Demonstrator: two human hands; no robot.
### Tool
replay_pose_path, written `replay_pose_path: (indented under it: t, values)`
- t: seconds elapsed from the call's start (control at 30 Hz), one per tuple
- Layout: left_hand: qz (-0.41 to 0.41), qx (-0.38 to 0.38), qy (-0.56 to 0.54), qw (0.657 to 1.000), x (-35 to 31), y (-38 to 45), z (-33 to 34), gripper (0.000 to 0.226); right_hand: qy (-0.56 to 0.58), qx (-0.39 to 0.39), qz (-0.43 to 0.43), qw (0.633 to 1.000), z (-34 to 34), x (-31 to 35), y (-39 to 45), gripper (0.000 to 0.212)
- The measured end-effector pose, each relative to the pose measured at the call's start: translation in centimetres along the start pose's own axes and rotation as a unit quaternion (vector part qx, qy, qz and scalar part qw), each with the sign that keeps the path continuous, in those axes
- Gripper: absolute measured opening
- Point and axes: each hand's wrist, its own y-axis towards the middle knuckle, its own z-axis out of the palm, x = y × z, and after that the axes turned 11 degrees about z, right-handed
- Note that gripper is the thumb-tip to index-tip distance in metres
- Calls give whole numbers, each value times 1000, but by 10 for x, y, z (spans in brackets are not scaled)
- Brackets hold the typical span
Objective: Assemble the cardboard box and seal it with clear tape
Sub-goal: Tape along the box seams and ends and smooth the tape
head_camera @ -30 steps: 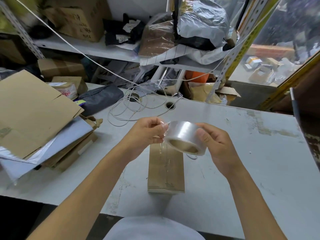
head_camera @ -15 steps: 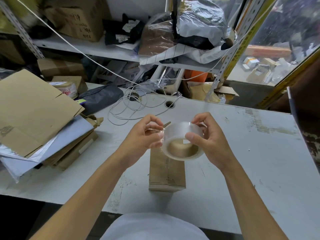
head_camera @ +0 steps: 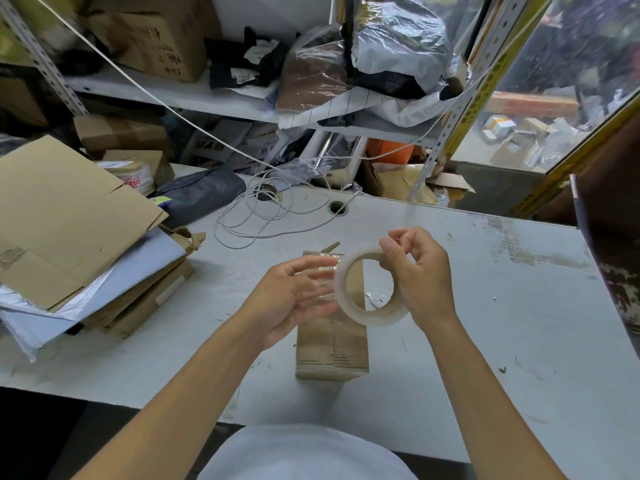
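Note:
A small brown cardboard box (head_camera: 331, 351) lies flat on the white table (head_camera: 485, 323), right below my hands, with clear tape shining along its top. My right hand (head_camera: 420, 278) grips a roll of clear tape (head_camera: 367, 315) by its rim and holds it upright just above the box. My left hand (head_camera: 294, 292) is beside the roll on the left, motion-blurred, its thumb and loosely spread fingers on the short pulled-out tape end (head_camera: 323, 280). A small brown piece (head_camera: 330, 246) pokes out at the box's far end.
A stack of flattened cardboard and grey mailers (head_camera: 69, 237) fills the left of the table. A coil of white cord (head_camera: 263, 216) and a cable hole (head_camera: 337, 206) lie behind the box. Cluttered shelves stand at the back, and a dark panel (head_camera: 609, 237) is on the right.
My right hand has turned the roll upright so its hole faces me. My left hand has opened out and drawn a short strip of tape sideways. Both hands sank closer to the box.

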Motion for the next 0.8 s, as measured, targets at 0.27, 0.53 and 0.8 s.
replay_pose_path:
  t: [0.27, 0.53, 0.8]
  values:
    - [156, 37, 196, 967, 10, 0, 2, 33, 38, -4, 84, 996, -2, 8, 5, 30]
    - [196, -29, 207, 958, 5, 0, 7, 12, 34, 129, 90, 987, -7, 12, -5, 30]
    - [150, -118, 206, 960, 3, 3, 9, 14, -265, 132, -192, 936, -8, -5, -38, 35]
